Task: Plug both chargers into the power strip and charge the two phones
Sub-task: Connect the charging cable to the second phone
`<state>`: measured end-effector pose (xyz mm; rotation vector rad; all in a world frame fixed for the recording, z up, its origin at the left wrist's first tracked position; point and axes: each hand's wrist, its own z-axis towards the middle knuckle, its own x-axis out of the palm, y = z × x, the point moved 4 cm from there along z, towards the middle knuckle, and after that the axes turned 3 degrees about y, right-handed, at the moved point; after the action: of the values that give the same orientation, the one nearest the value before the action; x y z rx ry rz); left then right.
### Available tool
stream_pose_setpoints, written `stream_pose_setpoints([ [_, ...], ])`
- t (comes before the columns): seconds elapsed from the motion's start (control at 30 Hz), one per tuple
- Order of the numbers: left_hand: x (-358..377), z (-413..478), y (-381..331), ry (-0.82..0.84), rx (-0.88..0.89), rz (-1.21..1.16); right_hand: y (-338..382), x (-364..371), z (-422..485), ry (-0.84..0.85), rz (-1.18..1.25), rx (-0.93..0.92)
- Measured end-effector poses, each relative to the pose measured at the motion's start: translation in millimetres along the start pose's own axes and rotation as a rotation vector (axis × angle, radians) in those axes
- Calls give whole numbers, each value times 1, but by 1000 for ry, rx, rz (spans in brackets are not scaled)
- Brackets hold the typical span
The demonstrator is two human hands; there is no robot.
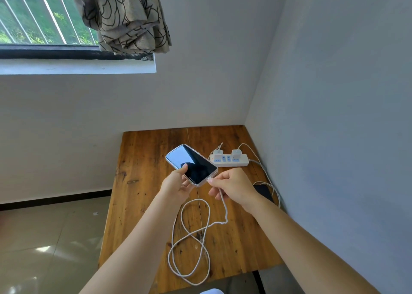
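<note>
Slack white cable [201, 244] lies looped in a figure-eight on the table [138, 182], on the side of the power strip nearest the camera, and rises from there to the right hand [231, 188].

Power strip [229, 160]: white, lying toward the back of the table near the wall corner. Two white chargers [218, 154] [236, 153] stand plugged into its top, one toward each end, each with a cable leaving it. Judged: the plugging-in half of the task is done.

First phone [191, 164]: clear case, dark screen up, held above the table just in front of the power strip. Left hand [178, 182] grips its near end, thumb over the screen edge, fingers closed around the case from below.

Right hand: fingers pinched narrow on the cable's connector end, right at the phone's bottom edge. Whether the connector is already seated or only touching the port cannot be told; the fingertips cover it. Screen shows no charging sign.

Second phone [264, 192]: dark, flat on the table, in front of the power strip and toward the right wall, partly hidden behind the right wrist. Another white cable [270, 178] curves from the strip down to it; whether it is plugged in is hidden.

Judged status: chargers in; first phone at the insertion step; second phone probably connected, unconfirmed. Remaining: seat the connector, lay the phone down, check both.
</note>
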<state>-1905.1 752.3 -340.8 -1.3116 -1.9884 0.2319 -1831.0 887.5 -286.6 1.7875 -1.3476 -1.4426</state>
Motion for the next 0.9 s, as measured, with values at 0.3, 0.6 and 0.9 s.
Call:
stream_pose_setpoints([
  [0.3,3,3,12,101,-46,8,-16,-6,6,44,71,37],
  [0.6,0,7,12,160,-26,84,-32,-3,9,148,77,62],
  [0.9,-2,12,14,176,-34,138,-39,-2,8,188,77,69],
])
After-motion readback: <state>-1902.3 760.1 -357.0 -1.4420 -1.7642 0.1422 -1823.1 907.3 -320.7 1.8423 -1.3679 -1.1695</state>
